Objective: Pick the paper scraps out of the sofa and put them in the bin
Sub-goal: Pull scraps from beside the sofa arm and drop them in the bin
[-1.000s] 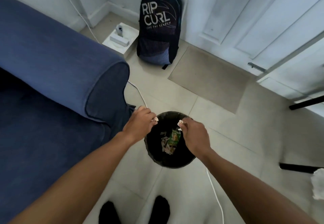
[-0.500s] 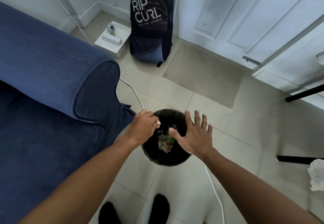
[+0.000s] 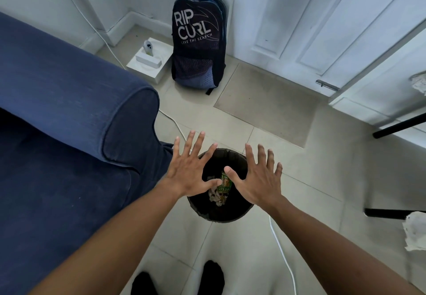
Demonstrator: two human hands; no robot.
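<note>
We hold both hands palm-down over the bin, arms stretched forward from the bottom of the view. Our left hand has its fingers fanned wide and holds nothing; it covers the bin's left rim, its thumb reaching in over the opening. Our right hand is likewise spread and empty, above the right rim, its thumb pointing inward toward the left thumb without touching it. Between the thumbs we see the paper scraps lying crumpled at the bottom of the black bin, beside a green packet. The blue sofa fills the left side, its rounded armrest just beside the bin. A white cable runs across the tiled floor past the bin. Further back a dark backpack leans against the wall, next to a white box. Our feet in black socks stand just below the bin.
</note>
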